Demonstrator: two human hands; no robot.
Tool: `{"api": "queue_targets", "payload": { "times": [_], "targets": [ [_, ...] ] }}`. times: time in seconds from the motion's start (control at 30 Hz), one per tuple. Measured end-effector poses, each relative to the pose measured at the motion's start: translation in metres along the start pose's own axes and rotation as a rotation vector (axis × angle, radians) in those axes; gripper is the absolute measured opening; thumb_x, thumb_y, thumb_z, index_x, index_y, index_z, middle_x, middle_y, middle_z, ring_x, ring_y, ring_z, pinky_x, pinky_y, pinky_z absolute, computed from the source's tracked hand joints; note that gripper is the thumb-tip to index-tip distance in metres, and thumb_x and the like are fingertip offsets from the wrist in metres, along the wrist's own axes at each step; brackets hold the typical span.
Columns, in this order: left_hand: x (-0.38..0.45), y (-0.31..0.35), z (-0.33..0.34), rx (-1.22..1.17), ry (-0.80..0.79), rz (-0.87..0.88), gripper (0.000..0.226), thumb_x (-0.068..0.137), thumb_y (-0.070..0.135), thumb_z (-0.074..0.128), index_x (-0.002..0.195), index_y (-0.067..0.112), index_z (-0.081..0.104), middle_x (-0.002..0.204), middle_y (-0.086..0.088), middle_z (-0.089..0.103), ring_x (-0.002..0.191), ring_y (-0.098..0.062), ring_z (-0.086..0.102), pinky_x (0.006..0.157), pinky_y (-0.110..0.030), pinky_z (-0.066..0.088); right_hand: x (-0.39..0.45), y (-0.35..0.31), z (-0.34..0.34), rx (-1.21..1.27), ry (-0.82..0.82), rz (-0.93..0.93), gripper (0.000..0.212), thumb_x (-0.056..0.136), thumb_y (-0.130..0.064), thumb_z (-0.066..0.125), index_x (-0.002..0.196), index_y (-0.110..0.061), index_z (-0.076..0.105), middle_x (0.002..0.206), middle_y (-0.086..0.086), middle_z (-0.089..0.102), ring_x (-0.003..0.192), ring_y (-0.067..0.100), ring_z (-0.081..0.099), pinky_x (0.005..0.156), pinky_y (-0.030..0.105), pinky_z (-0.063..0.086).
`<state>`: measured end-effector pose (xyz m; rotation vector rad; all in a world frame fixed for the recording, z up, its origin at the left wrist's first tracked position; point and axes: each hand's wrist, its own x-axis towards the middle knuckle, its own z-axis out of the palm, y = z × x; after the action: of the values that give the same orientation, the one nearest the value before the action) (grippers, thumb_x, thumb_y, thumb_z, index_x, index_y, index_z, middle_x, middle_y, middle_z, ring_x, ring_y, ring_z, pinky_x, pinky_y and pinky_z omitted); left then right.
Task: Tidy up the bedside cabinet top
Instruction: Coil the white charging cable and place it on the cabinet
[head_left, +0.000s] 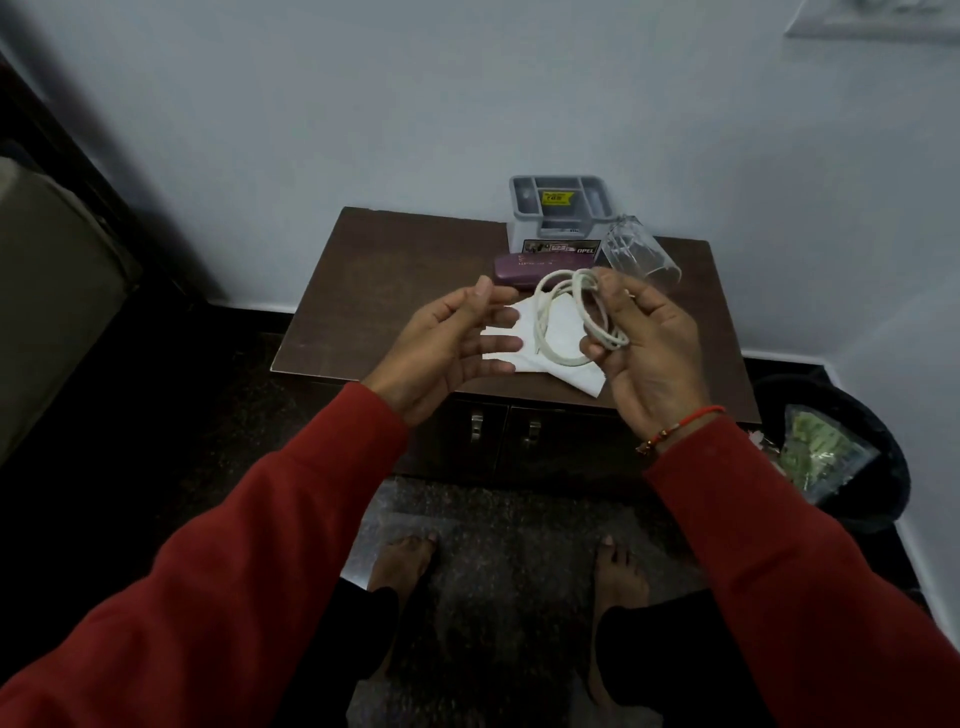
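I see the white cable (576, 317) looped into a loose coil and held above the front half of the bedside cabinet top (395, 291). My right hand (644, 353) grips it, palm turned toward me, thumb and fingertips pinching the loops at the top and the lower strands crossing the fingers. A red thread bracelet (680, 426) sits on that wrist, at the edge of the red sleeve (779, 545). My left hand (447, 348) is open and holds nothing, palm facing right, fingers spread and pointing at the coil, just short of it.

Below the coil a white tissue (561, 364) lies crumpled flat on the dark wood, reaching the front edge. Behind it rests a purple spectacle case (524, 267); its lettering is too blurred to read. At the back, against the wall, stands a grey plastic organiser (561, 208) with several compartments; a yellow price sticker (557, 198) lies inside it, figures unclear, and the label on its front shows the word "OPEL". Just right of it, a clear glass tumbler (641, 254) lies tipped on its side.

On the floor to the right of the cabinet is a black waste bin (883, 499) with a crumpled clear wrapper in it
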<state>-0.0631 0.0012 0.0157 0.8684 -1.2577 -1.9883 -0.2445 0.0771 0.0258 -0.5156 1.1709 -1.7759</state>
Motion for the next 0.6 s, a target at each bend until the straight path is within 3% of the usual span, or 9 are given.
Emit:
{"api": "queue_targets", "payload": {
  "times": [0.13,0.33,0.4,0.5,0.6],
  "targets": [
    [-0.005,0.002,0.014,0.043,-0.129,-0.062,0.056,0.101,0.057,0.04,0.131,0.018,0.065,0.117,-0.011,0.074,0.101,-0.026,0.071,0.087,-0.042,0.059,-0.009,0.011,0.013,-0.119,-0.086,0.002,0.017,0.094,-0.01,0.064,0.109,-0.002,0.068,0.095,0.012,0.072,0.066,0.018,0.064,0.053,0.027,0.054],
    [-0.005,-0.007,0.011,0.245,-0.067,0.117,0.034,0.104,0.021,0.055,0.138,0.013,0.057,0.112,-0.016,0.071,0.098,-0.026,0.069,0.083,-0.045,0.06,-0.011,0.016,0.015,-0.334,-0.129,-0.112,0.015,0.092,-0.009,0.067,0.106,-0.003,0.071,0.09,0.03,0.067,0.066,0.027,0.058,0.062,0.033,0.055],
    [-0.002,-0.007,0.01,0.259,-0.033,0.142,0.032,0.104,0.014,0.055,0.135,0.01,0.059,0.11,-0.018,0.071,0.093,-0.028,0.068,0.078,-0.044,0.061,-0.009,0.016,0.014,-0.341,-0.122,-0.092,0.018,0.091,-0.009,0.068,0.108,-0.003,0.07,0.088,0.021,0.068,0.066,0.02,0.06,0.067,0.039,0.057],
    [0.002,-0.007,0.006,0.261,0.037,0.159,0.031,0.104,0.012,0.055,0.134,0.008,0.061,0.102,-0.012,0.073,0.075,-0.018,0.072,0.068,-0.034,0.061,-0.007,0.014,0.011,-0.322,-0.123,-0.018,0.02,0.093,-0.013,0.067,0.111,-0.005,0.069,0.097,0.012,0.074,0.081,0.021,0.07,0.077,0.044,0.059],
    [0.004,-0.009,0.0,0.26,0.106,0.175,0.032,0.104,0.012,0.054,0.135,0.008,0.062,0.095,-0.006,0.074,0.068,-0.013,0.072,0.064,-0.03,0.061,-0.007,0.012,0.007,-0.318,-0.167,0.051,0.024,0.095,-0.016,0.064,0.116,-0.004,0.067,0.1,0.011,0.074,0.084,0.021,0.071,0.072,0.037,0.06]
  ]
}}
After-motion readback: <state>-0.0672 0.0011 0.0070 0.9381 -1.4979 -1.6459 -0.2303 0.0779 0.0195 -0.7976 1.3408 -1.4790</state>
